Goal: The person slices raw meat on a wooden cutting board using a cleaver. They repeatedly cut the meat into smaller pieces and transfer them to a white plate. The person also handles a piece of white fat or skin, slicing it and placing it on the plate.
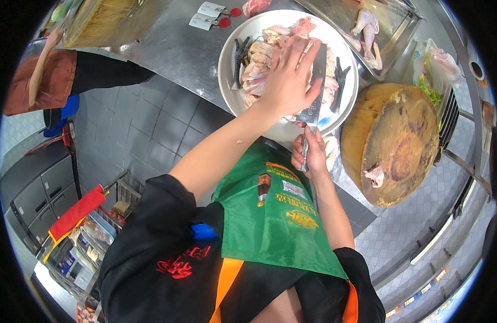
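Observation:
A large white round basin [231, 91] holds chopped pale poultry pieces [258, 60], with dark feet [237, 66] at the left side and more dark feet [340, 84] at the right. My left hand [291, 76] lies over the pieces with its fingers spread, beside and partly over the blade of a metal cleaver [320, 64]; whether the palm presses on the meat is hidden. My right hand [312, 155] grips the cleaver's handle at the basin's near edge. The blade points away from me, over the right part of the pieces.
Right of the basin stands a thick round wooden chopping block [397, 141] bearing a small meat scrap [375, 176]. Behind it, a metal tray [397, 50] holds poultry parts [368, 32] near bagged greens [430, 87]. Another person [42, 80] stands at the left, by a second block [97, 22].

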{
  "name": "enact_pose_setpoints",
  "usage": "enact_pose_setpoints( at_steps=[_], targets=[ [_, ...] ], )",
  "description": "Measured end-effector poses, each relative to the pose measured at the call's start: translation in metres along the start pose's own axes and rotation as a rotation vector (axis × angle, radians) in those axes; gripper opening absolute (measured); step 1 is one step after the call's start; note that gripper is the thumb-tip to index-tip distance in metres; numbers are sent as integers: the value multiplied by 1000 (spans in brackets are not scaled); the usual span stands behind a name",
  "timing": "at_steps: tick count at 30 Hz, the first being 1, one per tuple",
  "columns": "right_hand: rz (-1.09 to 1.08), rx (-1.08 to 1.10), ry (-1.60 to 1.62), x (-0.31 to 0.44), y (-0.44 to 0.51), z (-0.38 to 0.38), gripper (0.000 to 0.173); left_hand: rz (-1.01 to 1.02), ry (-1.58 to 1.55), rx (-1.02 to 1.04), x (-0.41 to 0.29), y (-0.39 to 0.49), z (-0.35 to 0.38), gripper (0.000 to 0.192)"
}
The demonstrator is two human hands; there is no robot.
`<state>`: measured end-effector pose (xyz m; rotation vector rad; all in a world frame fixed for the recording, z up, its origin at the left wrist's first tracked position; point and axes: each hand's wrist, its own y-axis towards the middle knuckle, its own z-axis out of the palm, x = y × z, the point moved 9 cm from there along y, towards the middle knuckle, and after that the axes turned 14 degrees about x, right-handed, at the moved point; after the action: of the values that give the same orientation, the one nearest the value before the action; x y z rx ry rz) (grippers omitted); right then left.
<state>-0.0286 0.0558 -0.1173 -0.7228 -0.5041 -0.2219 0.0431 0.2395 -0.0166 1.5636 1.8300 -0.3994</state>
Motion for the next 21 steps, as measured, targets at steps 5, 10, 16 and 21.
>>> enact_pose_setpoints(
  at_steps=[5,10,16,21],
  targets=[
    [8,-14,26,1,-2,1,30,89,154,177,-10,-39,8,67],
    [36,-23,25,0,-3,-3,29,60,209,157,-3,-38,23,62],
    [48,-66,-106,8,-41,-13,33,15,228,124,2,-36,27,57],
    [71,-368,-386,40,-154,-46,36,2,376,110,7,-34,40,53]
  ],
)
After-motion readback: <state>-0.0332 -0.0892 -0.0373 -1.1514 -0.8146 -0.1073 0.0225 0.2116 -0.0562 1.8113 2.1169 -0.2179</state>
